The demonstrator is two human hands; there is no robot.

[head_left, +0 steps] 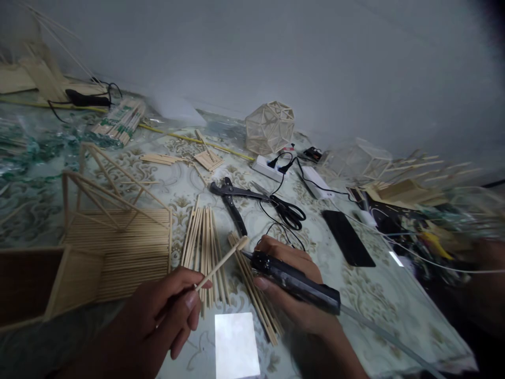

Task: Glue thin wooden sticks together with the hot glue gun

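Observation:
My left hand pinches a thin wooden stick between thumb and fingers, its free end tilted up to the right. My right hand is wrapped round a black glue gun. The gun's nozzle points left and sits right at the stick's raised tip. Under both hands lie loose wooden sticks in two bundles on the patterned tabletop.
A stick-built frame on a slatted stick panel stands at the left. Black pliers, scissors, a dark phone, a white power strip with cables, and a stick polyhedron lie beyond. Clutter fills the right side.

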